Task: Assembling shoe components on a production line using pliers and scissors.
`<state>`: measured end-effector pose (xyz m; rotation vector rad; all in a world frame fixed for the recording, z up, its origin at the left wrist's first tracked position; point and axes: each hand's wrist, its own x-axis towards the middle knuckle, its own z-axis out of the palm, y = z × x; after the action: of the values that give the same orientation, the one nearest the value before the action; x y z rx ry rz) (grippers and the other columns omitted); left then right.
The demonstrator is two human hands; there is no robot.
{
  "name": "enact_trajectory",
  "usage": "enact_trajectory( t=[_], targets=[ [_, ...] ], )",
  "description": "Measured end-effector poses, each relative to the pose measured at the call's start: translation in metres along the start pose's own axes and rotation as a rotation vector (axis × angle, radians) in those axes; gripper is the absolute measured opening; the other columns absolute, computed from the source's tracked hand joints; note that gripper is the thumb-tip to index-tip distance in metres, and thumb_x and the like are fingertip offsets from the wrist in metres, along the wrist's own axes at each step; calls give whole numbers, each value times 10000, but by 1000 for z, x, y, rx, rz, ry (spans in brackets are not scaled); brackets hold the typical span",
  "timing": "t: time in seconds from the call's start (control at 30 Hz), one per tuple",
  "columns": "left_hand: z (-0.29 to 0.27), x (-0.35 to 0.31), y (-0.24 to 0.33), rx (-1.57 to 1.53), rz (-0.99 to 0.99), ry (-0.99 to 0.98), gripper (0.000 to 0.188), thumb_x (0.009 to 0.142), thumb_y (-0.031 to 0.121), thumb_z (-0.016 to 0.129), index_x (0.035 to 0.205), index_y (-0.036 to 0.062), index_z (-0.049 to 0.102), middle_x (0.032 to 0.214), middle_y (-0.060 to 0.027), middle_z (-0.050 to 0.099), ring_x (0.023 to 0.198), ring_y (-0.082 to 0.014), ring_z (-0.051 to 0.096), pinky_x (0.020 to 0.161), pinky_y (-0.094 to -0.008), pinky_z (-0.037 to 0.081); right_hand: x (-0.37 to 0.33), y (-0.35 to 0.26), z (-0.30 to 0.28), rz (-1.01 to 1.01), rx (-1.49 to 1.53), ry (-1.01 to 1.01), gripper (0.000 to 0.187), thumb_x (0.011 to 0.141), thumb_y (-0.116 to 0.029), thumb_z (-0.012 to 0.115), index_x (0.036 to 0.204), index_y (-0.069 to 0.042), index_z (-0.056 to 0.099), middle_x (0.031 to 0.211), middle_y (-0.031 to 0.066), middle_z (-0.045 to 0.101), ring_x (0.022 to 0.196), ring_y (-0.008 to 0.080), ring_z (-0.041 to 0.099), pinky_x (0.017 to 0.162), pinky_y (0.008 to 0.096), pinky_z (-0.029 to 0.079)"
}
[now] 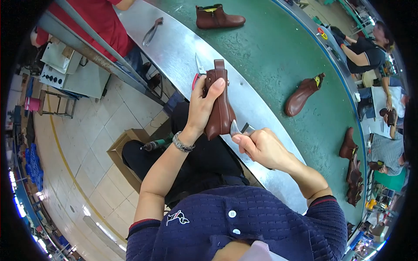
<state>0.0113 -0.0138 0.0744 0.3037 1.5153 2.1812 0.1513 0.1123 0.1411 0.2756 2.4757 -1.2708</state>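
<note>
My left hand is wrapped round a brown leather ankle boot, thumb along its upper side. The boot is held above the metal edge of the bench, pull loop pointing away and its other end toward me. In my closed right hand is a metal hand tool with a curved, pointed tip. That tip is at the boot's near end, seemingly touching it; a second dark flat part shows beside the tip, and my fingers hide the handle. Red-handled scissors lie just beyond my left hand, partly hidden by it.
Brown boots lie on the green belt: one boot far off, another boot to the right, several more farther right. A strap-like tool rests on the metal ledge. A cardboard box stands by my leg. Co-workers sit across.
</note>
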Motion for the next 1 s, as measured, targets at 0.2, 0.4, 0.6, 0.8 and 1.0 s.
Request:
enact_trajectory(
  t=[0.2, 0.4, 0.6, 0.8, 1.0],
  targets=[
    [-3, -12, -2, -74, -3, 3, 381, 914, 420, 630, 1028, 65, 548, 876, 4, 544, 740, -56, 513, 659, -217, 444, 12, 14, -11, 142, 401, -255, 685, 942, -589, 471, 596, -12, 595, 469, 37, 505, 442, 118, 516, 442, 266, 406],
    [4, -19, -2, 59, 43, -33, 388, 907, 406, 635, 1017, 46, 538, 806, -8, 557, 674, -68, 534, 611, -232, 458, 22, 6, -38, 147, 304, -522, 732, 944, -620, 426, 549, -20, 568, 465, 35, 493, 416, 133, 498, 437, 278, 406],
    [8, -16, 4, 16, 13, -10, 394, 906, 416, 632, 1004, 46, 538, 808, -10, 559, 670, -69, 548, 604, -222, 469, 27, -26, -63, 91, -212, -409, 731, 945, -602, 438, 592, 12, 617, 450, 88, 523, 410, 185, 559, 438, 328, 450],
    [-6, 10, -8, -79, -28, -23, 408, 900, 442, 642, 998, 58, 546, 819, 7, 539, 684, -54, 525, 603, -212, 455, 19, 9, -22, 167, 338, -193, 624, 963, -536, 469, 650, -12, 600, 548, 21, 538, 477, 110, 533, 486, 258, 445],
    [-3, 11, -13, -74, -11, -29, 412, 891, 446, 660, 997, 69, 532, 820, 13, 528, 697, -52, 514, 622, -214, 451, -1, 149, 37, 355, -157, 186, 402, 947, -341, 539, 981, 55, 598, 758, 165, 620, 730, 302, 639, 688, 412, 501]
  ],
)
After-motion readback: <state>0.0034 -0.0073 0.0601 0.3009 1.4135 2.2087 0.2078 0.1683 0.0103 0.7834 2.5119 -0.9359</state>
